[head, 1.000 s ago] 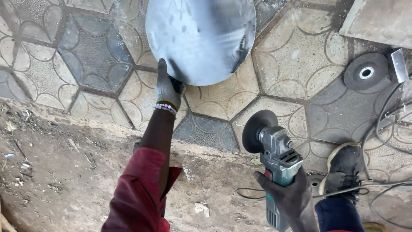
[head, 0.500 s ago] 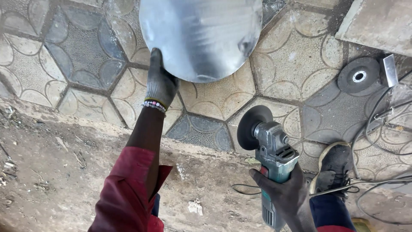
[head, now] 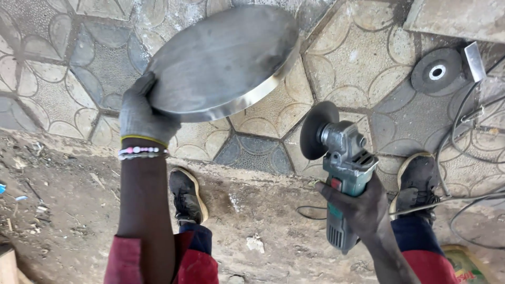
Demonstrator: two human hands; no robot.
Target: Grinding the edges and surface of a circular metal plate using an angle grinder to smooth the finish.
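My left hand (head: 141, 113), in a grey glove with a beaded bracelet at the wrist, grips the near edge of a round shallow metal pan (head: 226, 60) and holds it tilted above the patterned paving. My right hand (head: 360, 206), bare, is wrapped around the body of a green and grey angle grinder (head: 342, 165). Its dark disc (head: 317, 130) points left, just to the right of the pan's rim and apart from it. My two shoes (head: 188, 195) stand below.
A spare grinding disc (head: 436, 70) lies on the hexagonal paving (head: 357, 58) at the upper right, beside a small metal piece (head: 475, 61). Black cables (head: 463, 137) loop along the right side. Bare dirt (head: 63, 210) with scraps covers the near ground.
My left hand has lifted and tilted the pan closer, so its rim now shows edge-on. The grinder has risen slightly toward the pan.
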